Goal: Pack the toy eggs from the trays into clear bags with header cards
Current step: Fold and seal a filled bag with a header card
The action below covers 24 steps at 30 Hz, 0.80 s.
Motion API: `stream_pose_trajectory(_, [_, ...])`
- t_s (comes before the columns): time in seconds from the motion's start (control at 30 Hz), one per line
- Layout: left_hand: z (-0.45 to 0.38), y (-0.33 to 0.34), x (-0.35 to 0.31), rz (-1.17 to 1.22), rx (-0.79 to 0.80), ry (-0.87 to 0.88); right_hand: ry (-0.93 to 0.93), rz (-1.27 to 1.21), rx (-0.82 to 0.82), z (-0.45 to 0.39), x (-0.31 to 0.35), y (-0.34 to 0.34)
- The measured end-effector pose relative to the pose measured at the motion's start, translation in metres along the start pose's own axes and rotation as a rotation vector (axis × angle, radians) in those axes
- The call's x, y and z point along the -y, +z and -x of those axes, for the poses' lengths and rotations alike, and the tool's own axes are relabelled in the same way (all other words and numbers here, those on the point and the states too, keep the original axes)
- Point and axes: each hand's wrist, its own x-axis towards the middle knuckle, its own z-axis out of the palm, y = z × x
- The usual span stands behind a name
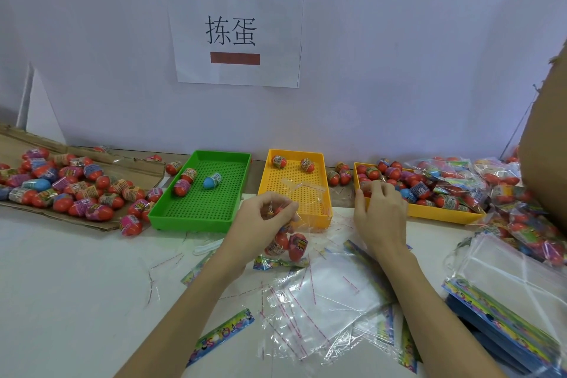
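My left hand (264, 218) grips the open mouth of a clear bag (287, 247) that hangs below it with toy eggs inside and a colourful header card at its bottom. My right hand (379, 209) reaches over the near edge of the right yellow tray (441, 214), its curled fingers on the heap of red eggs (395, 176) there; whether it holds one I cannot tell. The middle yellow tray (294, 190) carries two eggs at its far end. Three eggs, one of them blue, lie in the green tray (199, 193).
Loose eggs cover a cardboard sheet (61, 187) at the left. Packed bags (497, 190) pile up at the right beside a cardboard box (546, 138). Empty clear bags (322, 301), header cards (221, 336) and a stack of bags (506, 291) lie on the white table in front.
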Motion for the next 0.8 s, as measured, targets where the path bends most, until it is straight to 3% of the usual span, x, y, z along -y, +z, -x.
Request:
stream_pose_trajectory(0.33, [0.003,0.002,-0.003,0.023,0.03,-0.01,0.062,0.033,0.132,0.0,-0.005,0.005])
stream_pose_trajectory(0.8, [0.002,0.002,-0.002,0.031,0.031,-0.008,0.03,-0.288,-0.108,0.002,0.009,-0.012])
